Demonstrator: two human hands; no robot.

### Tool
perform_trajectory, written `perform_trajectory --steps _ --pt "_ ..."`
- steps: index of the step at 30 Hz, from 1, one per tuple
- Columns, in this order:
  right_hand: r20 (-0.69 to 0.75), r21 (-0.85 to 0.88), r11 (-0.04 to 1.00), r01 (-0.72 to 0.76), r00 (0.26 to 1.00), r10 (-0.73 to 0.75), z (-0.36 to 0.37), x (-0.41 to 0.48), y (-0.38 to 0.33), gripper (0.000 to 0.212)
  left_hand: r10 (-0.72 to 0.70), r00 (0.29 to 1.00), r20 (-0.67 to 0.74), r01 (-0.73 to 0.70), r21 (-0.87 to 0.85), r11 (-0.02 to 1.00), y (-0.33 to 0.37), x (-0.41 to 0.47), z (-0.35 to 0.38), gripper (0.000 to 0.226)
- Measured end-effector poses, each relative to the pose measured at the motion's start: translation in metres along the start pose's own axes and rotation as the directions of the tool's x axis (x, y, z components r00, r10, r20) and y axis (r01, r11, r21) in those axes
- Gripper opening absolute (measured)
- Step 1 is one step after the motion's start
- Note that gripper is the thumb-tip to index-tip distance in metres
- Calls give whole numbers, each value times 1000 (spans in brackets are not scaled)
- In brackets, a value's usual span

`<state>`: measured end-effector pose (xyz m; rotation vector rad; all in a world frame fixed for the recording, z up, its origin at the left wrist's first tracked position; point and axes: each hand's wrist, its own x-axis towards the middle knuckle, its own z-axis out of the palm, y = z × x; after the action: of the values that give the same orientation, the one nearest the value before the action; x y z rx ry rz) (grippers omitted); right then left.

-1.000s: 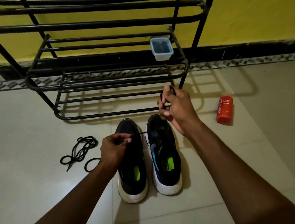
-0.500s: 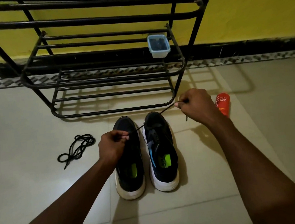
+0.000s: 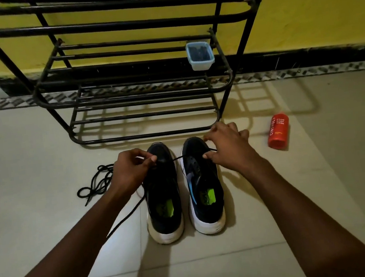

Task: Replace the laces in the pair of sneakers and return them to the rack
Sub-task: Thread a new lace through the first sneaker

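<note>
Pinching one black lace [image 3: 176, 159] at both ends: left hand [image 3: 130, 171] over the left sneaker [image 3: 164, 208], right hand [image 3: 228, 149] over the right sneaker [image 3: 207, 206], hands apart, lace stretched between. Its tail drops to the floor [image 3: 38, 223]. Spare lace [image 3: 95, 184] heaped left of the shoes. Rack [image 3: 144, 135] just beyond, holding a blue container [image 3: 200, 55]; orange bottle [image 3: 278, 132] to the right.

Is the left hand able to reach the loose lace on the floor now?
Probably yes: the loose lace lies on the floor just beside the left hand, nothing between. But that hand pinches the stretched lace, so it must let go first.
</note>
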<state>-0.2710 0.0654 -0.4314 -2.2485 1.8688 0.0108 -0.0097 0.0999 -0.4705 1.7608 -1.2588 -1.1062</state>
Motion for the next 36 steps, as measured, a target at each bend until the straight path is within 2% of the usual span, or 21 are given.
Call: perform_trajectory --steps 2,4,6,9,11,13,15,17,20,22,25,27,29,31,34,36 --pt "-14 29 998 62 998 -62 0 2 -16 44 27 999 38 -28 27 999 14 -3 -10 7" --pt "33 186 977 107 993 -115 6 9 -28 43 79 994 72 -81 23 996 33 -9 -16 7" --pt "76 391 907 156 977 -201 8 12 -45 51 149 985 89 -147 -27 989 52 -16 -22 8" --pt "135 734 665 137 930 -341 7 10 -68 59 231 971 64 -223 -106 969 73 -24 -31 10" --pt "113 860 505 69 940 -321 4 9 -76 52 268 962 42 -262 -122 957 76 -25 -39 13" --pt "58 915 401 54 963 -262 -4 10 -75 36 279 959 40 -273 -122 954 71 -23 -48 13" --pt "54 912 406 60 963 -263 -11 11 -66 20 265 964 33 -259 -119 958 65 -22 -54 12" --pt "102 870 488 71 942 -319 -15 12 -59 18 264 964 26 -257 -154 954 61 -22 -56 13" --pt "85 742 652 157 942 -324 -9 12 -62 47 316 946 74 -297 -193 935 64 -27 -55 17" --pt "55 734 647 208 930 -362 -4 10 -72 55 367 918 149 -324 -249 913 71 -30 -53 22" --pt "59 775 596 210 915 -400 -7 8 -82 25 410 894 178 -346 -306 887 78 -31 -53 26" --pt "20 864 484 139 951 -309 -9 10 -78 9 404 903 147 -354 -279 893 77 -28 -57 25" --pt "-1 948 314 54 986 -167 -7 12 -68 21 389 911 136 -359 -205 911 69 -23 -61 25" --pt "8 991 131 -4 1000 -28 -4 13 -57 24 369 916 156 -354 -115 928 57 -19 -64 23" --pt "86 983 -172 -57 983 164 1 12 -42 15 319 934 163 -310 -81 947 36 -16 -65 15" --pt "124 965 -255 -59 960 250 4 14 -33 11 286 948 137 -273 -104 956 21 -12 -64 7"
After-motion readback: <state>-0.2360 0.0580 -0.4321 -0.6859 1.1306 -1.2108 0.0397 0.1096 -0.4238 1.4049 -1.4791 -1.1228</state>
